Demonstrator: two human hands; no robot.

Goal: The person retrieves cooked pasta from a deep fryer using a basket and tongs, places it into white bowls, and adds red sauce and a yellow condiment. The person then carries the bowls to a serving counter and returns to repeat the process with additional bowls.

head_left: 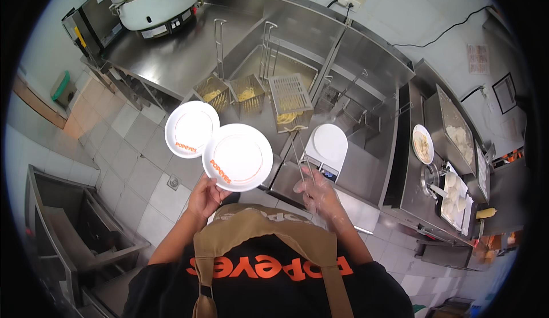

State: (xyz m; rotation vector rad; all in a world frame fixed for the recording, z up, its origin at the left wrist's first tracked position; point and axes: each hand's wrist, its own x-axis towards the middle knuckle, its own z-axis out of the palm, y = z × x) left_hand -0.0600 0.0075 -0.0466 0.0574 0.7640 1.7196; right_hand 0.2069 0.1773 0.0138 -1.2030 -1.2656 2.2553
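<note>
My left hand (208, 198) grips the rim of a white plate (238, 157) with orange lettering. A second white plate (191, 129) lies beyond it to the left, their rims overlapping. My right hand (315, 189), in a clear glove, holds the wire handle (299, 157) of a perforated metal basket (291, 97) with noodles (290, 116) at its near end. Two more mesh baskets with noodles, one at the left (211, 94) and one in the middle (247, 95), stand beside it. To the right of the held basket is a white kitchen scale (329, 146).
Behind the baskets is a steel cooker well (296, 67) with upright basket handles. A large white rice cooker (156, 7) stands at the back left. On the right counter are a plate of food (423, 145), a steel pan of flour-like powder (459, 135) and a tray of pale rounded food (453, 198).
</note>
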